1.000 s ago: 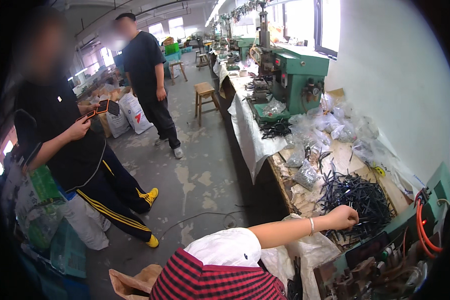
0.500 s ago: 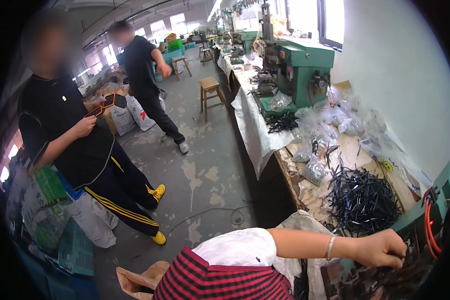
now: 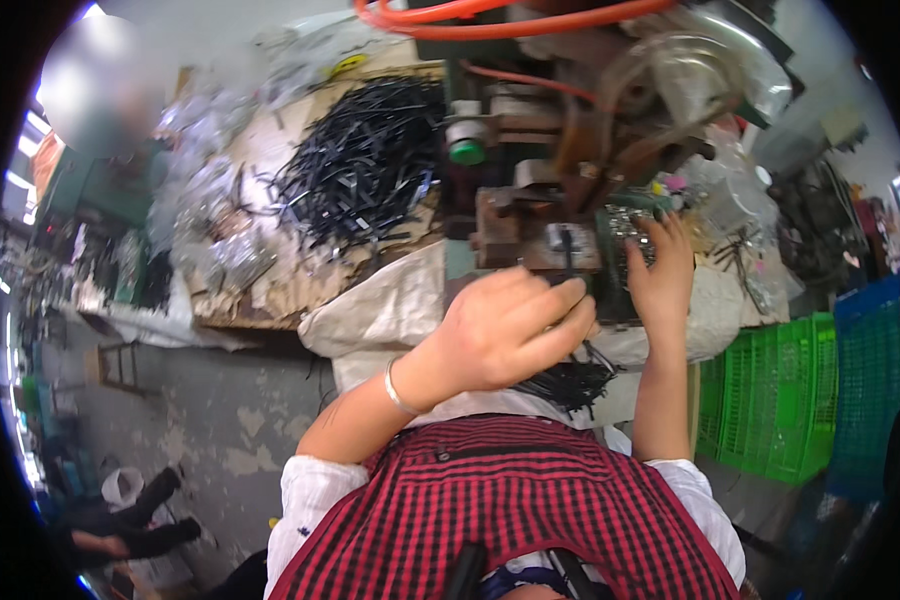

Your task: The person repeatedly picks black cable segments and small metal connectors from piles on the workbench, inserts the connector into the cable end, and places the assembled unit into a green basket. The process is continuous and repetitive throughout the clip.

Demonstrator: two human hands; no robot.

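Observation:
My left hand (image 3: 505, 330), a bracelet on its wrist, is curled around a bundle of thin black strips (image 3: 573, 384) just in front of a small press machine (image 3: 570, 130). A single black strip (image 3: 567, 246) lies on the machine's metal block. My right hand (image 3: 660, 268) reaches up on the right of that block. Its fingers are spread over a heap of small shiny metal parts (image 3: 625, 228). Whether it has pinched a part is hidden by the fingers.
A large pile of loose black strips (image 3: 360, 170) lies on the cardboard-covered bench (image 3: 270, 290), with clear bags of parts (image 3: 210, 200) beside it. A white sack (image 3: 390, 305) drapes the bench edge. Green (image 3: 770, 400) and blue (image 3: 870, 340) crates stand right. Another person (image 3: 120, 520) is at lower left.
The view swung from the workshop aisle down to the press machine. My left hand came back from the black pile with strips and now sits in front of the machine; my right hand appeared.

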